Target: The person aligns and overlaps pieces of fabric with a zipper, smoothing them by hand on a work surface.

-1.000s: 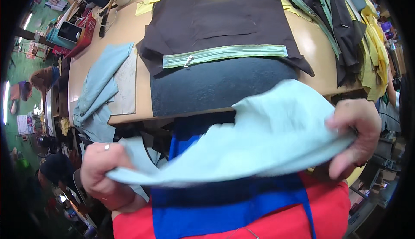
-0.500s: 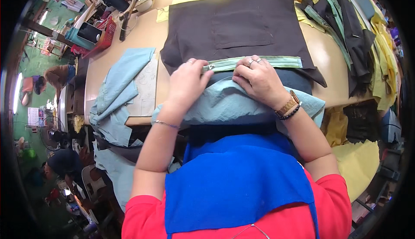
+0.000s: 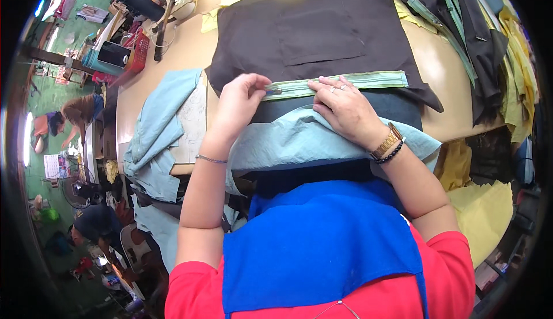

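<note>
A green-edged zipper (image 3: 374,81) runs across the lower part of a dark brown fabric panel (image 3: 242,36) with a stitched rectangle on it. My left hand (image 3: 239,103) is closed in a pinch at the zipper's left end, beside the metal slider (image 3: 277,91). On the middle of the zipper lies my right hand (image 3: 351,111), its fingers stretched out flat and holding nothing; its thumb rests lower, by the light blue fabric (image 3: 288,143). Dark blue fabric (image 3: 397,110) shows between the zipper and that light blue piece, which hangs over the table's near edge.
Folded light blue fabric (image 3: 164,111) and a marked paper sheet (image 3: 193,126) lie left on the table (image 3: 193,42). Beyond them stand a red basket (image 3: 138,51) and a dark-handled tool (image 3: 161,36). Dark and yellow fabrics (image 3: 507,82) hang at the right. Other people are at the far left.
My left hand has shifted slightly left and tightened at the zipper end, uncovering the slider. My right fingers, curled before, now lie flatter on the zipper.
</note>
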The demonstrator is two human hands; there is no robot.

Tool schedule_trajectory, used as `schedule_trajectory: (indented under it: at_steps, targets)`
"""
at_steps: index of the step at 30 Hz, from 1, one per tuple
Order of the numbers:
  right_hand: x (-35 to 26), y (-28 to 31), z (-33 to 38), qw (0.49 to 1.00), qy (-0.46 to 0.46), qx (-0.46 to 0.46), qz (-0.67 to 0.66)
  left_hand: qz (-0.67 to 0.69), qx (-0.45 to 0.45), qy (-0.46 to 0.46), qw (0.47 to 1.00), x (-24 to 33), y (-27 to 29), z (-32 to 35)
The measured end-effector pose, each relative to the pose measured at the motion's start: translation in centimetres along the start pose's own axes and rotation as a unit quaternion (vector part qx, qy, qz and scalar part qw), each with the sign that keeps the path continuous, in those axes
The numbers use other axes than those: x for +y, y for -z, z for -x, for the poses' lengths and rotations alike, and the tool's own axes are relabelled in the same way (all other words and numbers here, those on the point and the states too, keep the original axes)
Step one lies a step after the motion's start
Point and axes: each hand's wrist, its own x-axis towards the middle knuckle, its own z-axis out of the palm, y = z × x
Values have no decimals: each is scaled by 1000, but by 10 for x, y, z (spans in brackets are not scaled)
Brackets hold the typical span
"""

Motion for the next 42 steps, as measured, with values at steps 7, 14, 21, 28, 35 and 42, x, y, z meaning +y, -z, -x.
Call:
schedule_trajectory:
  at_steps: [7, 14, 21, 28, 35, 42]
  targets:
    - [-18, 29, 6, 997, 36, 60, 15, -51, -43, -98, 993, 62, -40, 44]
    - [6, 75, 32, 978, -170, -55, -103, 42, -93, 34, 994, 46, -51, 58]
    - [10, 81, 36, 963, -234, -78, -111, -59, -81, -1, 995, 50, -52, 49]
    - [13, 61, 38, 977, -209, -3, -50, -83, -39, 32, 995, 63, -65, 45]
    - [8, 60, 33, 976, -191, 3, -106, -46, -4, -72, 996, 64, -80, 44]
    - [9, 56, 15, 978, -171, 52, -106, -18, 21, -32, 999, 67, -66, 27]
